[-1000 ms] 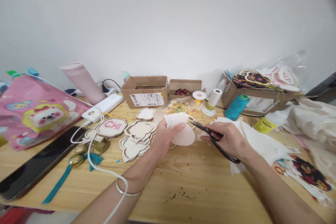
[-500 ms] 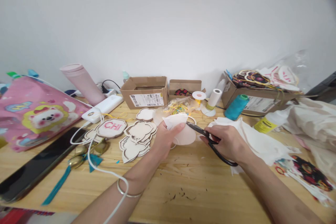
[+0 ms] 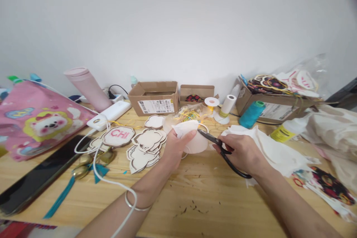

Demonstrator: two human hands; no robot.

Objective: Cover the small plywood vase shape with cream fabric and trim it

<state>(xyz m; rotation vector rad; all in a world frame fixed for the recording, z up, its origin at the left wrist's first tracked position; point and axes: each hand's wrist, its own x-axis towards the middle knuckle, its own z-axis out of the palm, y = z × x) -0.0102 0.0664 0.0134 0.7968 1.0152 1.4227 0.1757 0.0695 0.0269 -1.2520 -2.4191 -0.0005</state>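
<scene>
My left hand [image 3: 174, 148] is closed on a rounded white fabric-covered piece [image 3: 195, 142], held just above the wooden table [image 3: 195, 197]. My right hand [image 3: 241, 150] grips black scissors [image 3: 220, 148], whose blades point left and meet the upper edge of the white piece. A silver bangle [image 3: 136, 203] circles my left wrist, and a white cable [image 3: 111, 182] crosses that forearm. Just left of my left hand lies a stack of cut wooden shapes [image 3: 146, 147].
A plaque reading CHI [image 3: 119, 134], a pink bag [image 3: 36, 119], a dark phone [image 3: 41, 176], a white power bank [image 3: 110, 113] and a pink bottle [image 3: 87, 87] lie left. Cardboard boxes [image 3: 154, 98], a teal thread cone [image 3: 249, 113], white cloth [image 3: 276, 150] and patterned pieces [image 3: 331, 187] fill the back and right.
The scissors have shifted slightly left and their blades have closed in on the white piece's edge. My left hand has held the piece almost still.
</scene>
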